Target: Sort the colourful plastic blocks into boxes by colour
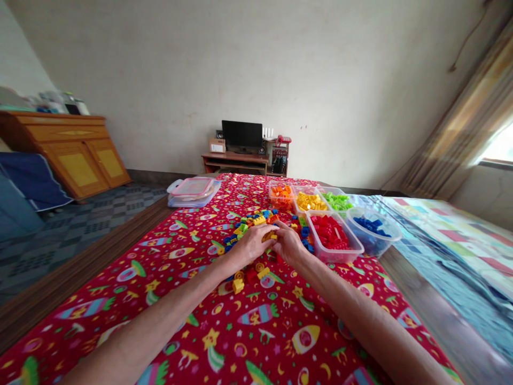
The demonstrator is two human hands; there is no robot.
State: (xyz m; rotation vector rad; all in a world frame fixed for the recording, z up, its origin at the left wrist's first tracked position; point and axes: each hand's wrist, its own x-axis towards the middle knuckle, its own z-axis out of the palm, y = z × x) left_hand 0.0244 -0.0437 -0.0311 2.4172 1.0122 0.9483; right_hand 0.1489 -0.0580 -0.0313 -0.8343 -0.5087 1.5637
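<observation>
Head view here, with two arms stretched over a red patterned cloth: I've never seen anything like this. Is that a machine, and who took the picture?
No machine here: a person is working with a bare left hand and right hand. The single picture comes from a camera worn on that person's head, looking forward and down. On the red cloth lies a loose heap of toy bricks in mixed colours. To the right, clear tubs hold orange, yellow, green, red and blue pieces. The hands meet over the heap; yellow-orange pieces show between them, but exactly what each hand grips is hidden.
</observation>
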